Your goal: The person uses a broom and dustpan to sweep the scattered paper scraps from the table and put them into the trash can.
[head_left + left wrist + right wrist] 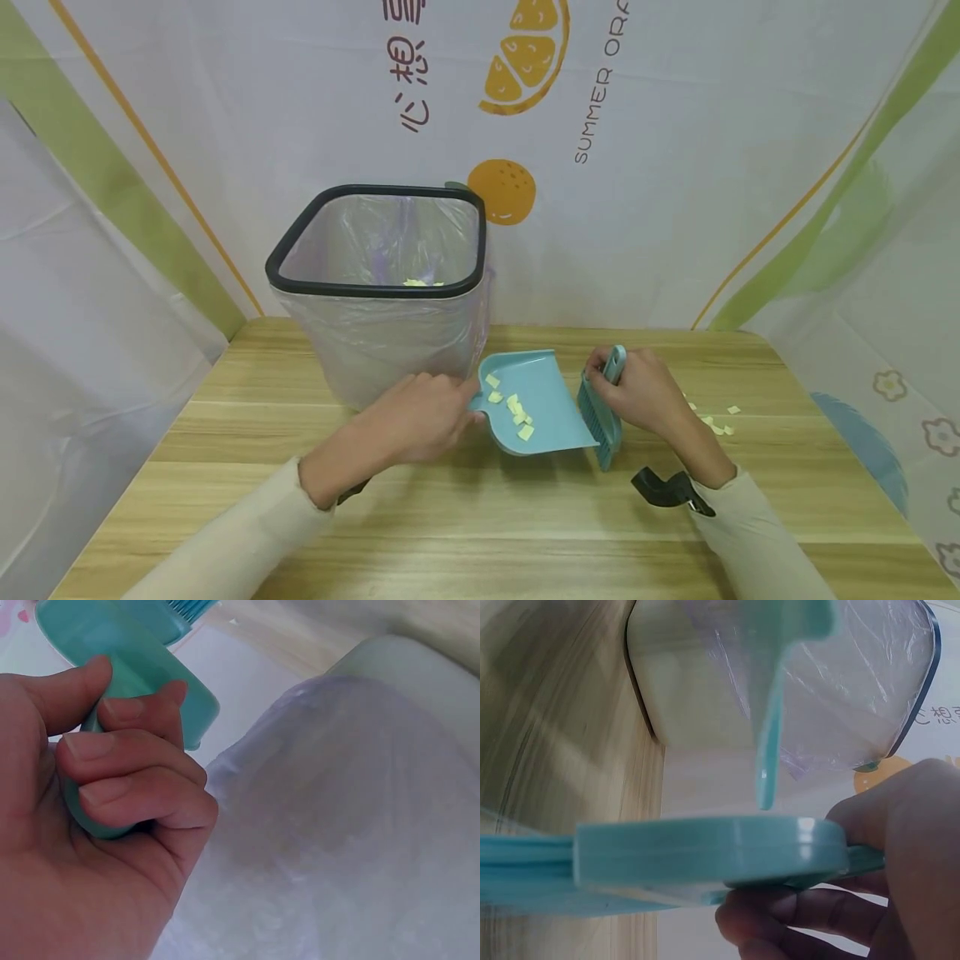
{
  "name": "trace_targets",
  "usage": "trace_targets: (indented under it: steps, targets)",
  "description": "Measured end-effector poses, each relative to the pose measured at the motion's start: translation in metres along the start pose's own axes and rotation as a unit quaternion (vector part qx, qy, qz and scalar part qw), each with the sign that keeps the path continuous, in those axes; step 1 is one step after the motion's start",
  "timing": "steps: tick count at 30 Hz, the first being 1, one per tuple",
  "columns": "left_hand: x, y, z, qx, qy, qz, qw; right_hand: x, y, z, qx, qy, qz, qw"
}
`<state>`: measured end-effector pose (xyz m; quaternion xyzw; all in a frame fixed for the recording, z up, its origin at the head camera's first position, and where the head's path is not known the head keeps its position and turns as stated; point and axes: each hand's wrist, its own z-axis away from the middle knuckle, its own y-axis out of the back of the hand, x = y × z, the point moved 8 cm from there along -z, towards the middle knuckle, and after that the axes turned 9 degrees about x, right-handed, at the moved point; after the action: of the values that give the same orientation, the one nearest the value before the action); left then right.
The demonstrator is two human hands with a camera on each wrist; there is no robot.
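In the head view my left hand [423,417] grips the handle of a light blue dustpan [543,392], its fingers wrapped round it in the left wrist view. Several pale yellow paper scraps [516,408] lie in the pan, toward the handle side. My right hand [637,392] holds a matching blue hand brush [603,412] by its handle. The brush's bristles point toward the dustpan's open edge, close beside it. From the right wrist view, the brush [712,851] spans the foreground with fingers on its handle end.
A bin [375,325] with a black rim and a clear liner stands behind my left hand, with yellow scraps [423,283] inside. More scraps [716,425] lie on the wooden table [480,533] right of my right hand. A printed cloth [637,250] hangs behind.
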<state>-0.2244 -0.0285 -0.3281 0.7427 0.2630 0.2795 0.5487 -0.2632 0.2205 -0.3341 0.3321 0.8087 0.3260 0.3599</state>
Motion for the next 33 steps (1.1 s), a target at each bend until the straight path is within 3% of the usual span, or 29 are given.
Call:
trace_targets:
  steps: [12,33]
  targets:
    - [0.001,0.023,-0.002,-0.003,0.002,0.01,0.9999,-0.001,0.0,-0.001,-0.002,0.002,-0.004,1.0]
    - [0.01,0.06,-0.006,0.026,-0.024,-0.005,0.9994,-0.001,-0.002,-0.001,0.0,-0.007,0.004,1.0]
